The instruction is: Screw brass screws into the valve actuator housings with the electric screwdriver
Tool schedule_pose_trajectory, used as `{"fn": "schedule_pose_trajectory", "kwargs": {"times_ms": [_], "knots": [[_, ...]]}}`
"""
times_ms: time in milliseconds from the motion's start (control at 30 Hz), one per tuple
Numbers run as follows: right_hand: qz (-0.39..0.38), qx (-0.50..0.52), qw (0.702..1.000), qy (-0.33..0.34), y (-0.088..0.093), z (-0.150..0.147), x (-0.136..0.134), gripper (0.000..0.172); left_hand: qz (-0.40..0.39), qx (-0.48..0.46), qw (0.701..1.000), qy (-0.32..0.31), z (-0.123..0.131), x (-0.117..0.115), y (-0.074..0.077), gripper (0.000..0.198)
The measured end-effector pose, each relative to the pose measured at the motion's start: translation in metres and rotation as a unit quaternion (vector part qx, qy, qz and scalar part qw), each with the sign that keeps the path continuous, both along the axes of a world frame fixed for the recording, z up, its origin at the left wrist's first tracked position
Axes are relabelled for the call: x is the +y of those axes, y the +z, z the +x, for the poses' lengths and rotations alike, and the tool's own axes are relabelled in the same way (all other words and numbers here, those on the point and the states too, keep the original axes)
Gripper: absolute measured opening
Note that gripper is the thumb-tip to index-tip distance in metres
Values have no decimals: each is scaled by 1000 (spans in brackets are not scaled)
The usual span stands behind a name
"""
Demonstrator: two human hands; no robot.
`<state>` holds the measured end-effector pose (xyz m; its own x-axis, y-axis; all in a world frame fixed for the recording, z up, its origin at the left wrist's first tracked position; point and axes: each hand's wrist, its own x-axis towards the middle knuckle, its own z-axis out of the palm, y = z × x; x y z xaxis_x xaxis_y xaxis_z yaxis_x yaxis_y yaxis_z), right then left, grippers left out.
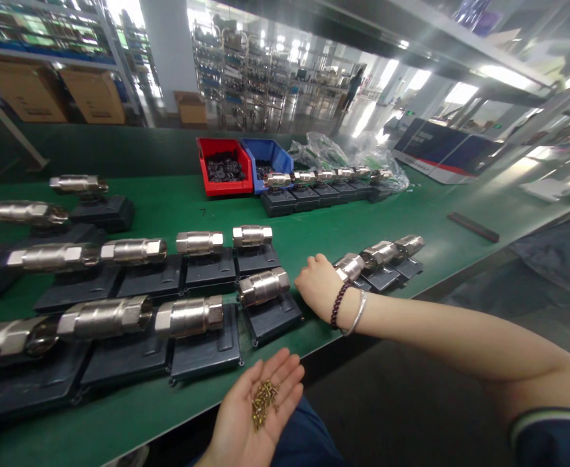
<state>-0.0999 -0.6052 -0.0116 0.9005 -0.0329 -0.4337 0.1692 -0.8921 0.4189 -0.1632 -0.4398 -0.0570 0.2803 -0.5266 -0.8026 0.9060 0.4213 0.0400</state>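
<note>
My left hand (pixel 255 408) lies palm up below the table's front edge, fingers spread, cupping a small heap of brass screws (pixel 264 401). My right hand (pixel 320 285) reaches over the green table (pixel 343 227), fingers curled under and hidden, right beside a valve assembly (pixel 264 287) with a silver metal cylinder on a black base (pixel 272 316). Beaded and silver bracelets (pixel 347 310) circle that wrist. Whether the right fingers hold anything is hidden.
Several more valve assemblies stand in rows at left (pixel 133 250), behind (pixel 323 178) and right of my hand (pixel 382 254). A red bin (pixel 224 167) and a blue bin (pixel 268 159) of dark parts sit at the back beside plastic bags (pixel 343 152). Shelving lies beyond.
</note>
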Motion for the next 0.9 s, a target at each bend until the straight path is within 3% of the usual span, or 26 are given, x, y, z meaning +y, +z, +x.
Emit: {"fn": "schedule_pose_trajectory", "kwargs": {"times_ms": [367, 700, 800, 900], "knots": [[15, 9, 1000, 22, 6, 2, -6, 21, 1, -5, 1000, -6, 0, -1, -2, 35], [-20, 23, 999, -17, 1, 3, 6, 19, -3, 0, 1000, 0, 2, 2, 0, 36], [-31, 25, 999, -24, -1, 1, 10, 18, -1, -14, 1000, -5, 0, 5, -10, 34], [-32, 22, 999, -21, -1, -1, 9, 18, -59, -45, 997, -8, -2, 9, -32, 29]]}}
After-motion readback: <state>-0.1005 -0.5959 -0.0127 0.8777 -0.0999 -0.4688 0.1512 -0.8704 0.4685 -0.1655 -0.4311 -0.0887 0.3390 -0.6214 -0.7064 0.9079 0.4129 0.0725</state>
